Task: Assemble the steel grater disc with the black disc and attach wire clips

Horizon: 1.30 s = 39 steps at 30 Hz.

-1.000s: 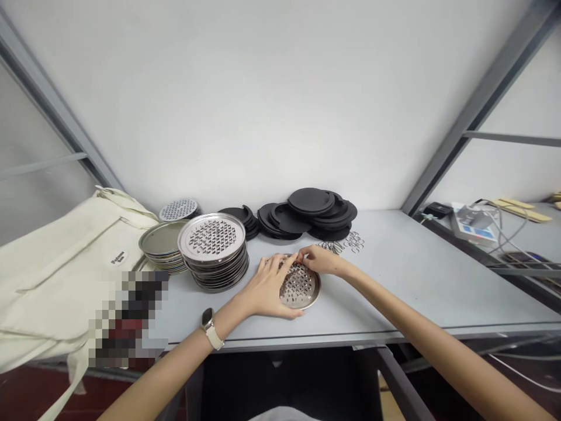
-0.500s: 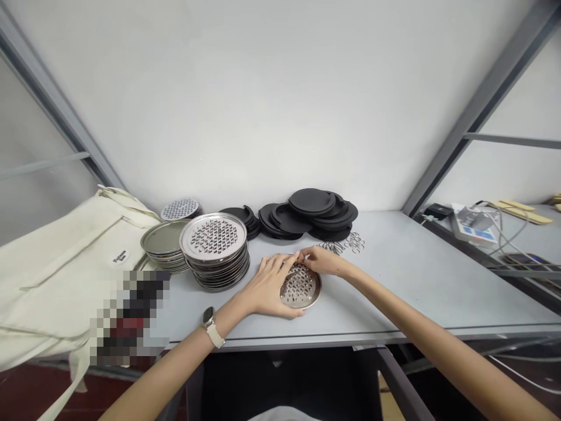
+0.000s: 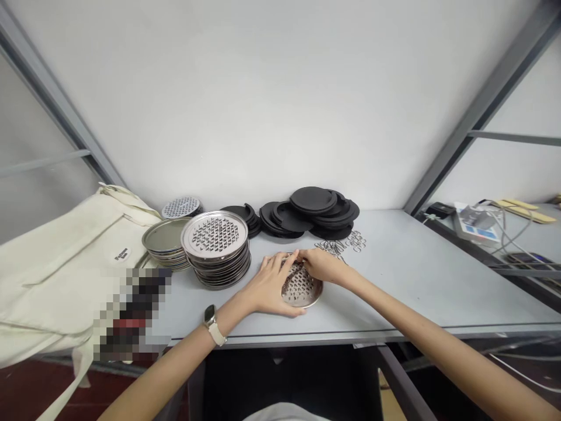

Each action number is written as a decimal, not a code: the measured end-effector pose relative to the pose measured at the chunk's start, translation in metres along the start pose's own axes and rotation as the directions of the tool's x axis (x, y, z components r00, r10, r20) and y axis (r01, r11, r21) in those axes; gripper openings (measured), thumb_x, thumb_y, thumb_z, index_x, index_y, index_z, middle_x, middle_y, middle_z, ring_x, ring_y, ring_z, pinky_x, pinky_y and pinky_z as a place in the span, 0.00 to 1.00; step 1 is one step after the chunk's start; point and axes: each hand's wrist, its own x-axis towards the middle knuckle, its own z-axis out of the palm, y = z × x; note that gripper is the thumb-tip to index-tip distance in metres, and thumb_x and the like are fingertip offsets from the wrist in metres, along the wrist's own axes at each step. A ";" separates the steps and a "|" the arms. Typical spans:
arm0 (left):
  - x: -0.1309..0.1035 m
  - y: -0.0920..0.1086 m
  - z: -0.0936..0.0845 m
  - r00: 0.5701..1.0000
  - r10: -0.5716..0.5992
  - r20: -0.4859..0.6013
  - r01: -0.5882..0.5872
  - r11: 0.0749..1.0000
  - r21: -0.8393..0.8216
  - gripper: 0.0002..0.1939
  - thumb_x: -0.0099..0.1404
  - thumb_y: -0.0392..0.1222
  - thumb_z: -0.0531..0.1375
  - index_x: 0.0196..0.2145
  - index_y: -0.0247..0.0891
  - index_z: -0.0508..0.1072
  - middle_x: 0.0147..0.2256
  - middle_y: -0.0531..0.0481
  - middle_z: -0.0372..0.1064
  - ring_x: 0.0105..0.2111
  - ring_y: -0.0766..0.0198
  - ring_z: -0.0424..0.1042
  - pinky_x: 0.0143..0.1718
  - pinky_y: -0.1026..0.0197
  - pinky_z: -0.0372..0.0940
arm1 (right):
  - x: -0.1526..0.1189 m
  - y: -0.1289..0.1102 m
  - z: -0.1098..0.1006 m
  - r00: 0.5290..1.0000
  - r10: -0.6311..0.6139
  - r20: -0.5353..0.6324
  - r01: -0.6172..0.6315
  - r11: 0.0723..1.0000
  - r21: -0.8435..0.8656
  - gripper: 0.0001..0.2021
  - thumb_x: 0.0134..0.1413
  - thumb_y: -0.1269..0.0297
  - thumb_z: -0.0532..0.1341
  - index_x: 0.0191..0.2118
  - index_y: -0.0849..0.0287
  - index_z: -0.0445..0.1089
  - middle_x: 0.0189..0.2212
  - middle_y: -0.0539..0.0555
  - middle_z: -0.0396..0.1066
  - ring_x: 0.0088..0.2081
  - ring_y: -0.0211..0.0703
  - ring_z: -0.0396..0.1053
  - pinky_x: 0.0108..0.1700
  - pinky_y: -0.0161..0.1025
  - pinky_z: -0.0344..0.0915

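Observation:
A round metal grater plate with punched teeth lies on the table in front of me. My left hand is curved around its left side, thumb at the near rim and fingers at the far rim. At the far rim, the fingers of my right hand are pinched together beside the left fingertips; whatever they hold is hidden. Just behind my right hand lie thin metal rings and a pile of small wire pieces. A tall stack of similar grater plates stands left of my hands.
Black round lids are heaped against the wall, with smaller black parts beside them. Further left are plain metal discs and another perforated stack. A cream bag covers the left end. Cables and a box sit right.
My right hand has turned slightly and its fingers have curled in more over the plate's far rim. My left hand still holds the plate in nearly the same place.

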 end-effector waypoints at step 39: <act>0.000 0.001 0.002 1.000 0.006 -0.030 -0.006 1.000 0.023 0.67 0.43 0.66 0.64 0.67 0.43 0.28 0.61 0.40 0.49 0.59 0.42 0.50 0.58 0.40 0.44 | -0.004 0.011 -0.003 1.000 -0.010 0.007 0.010 0.997 0.080 0.13 0.48 0.77 0.52 0.33 0.63 0.73 0.29 0.56 0.76 0.29 0.40 0.70 0.31 0.32 0.60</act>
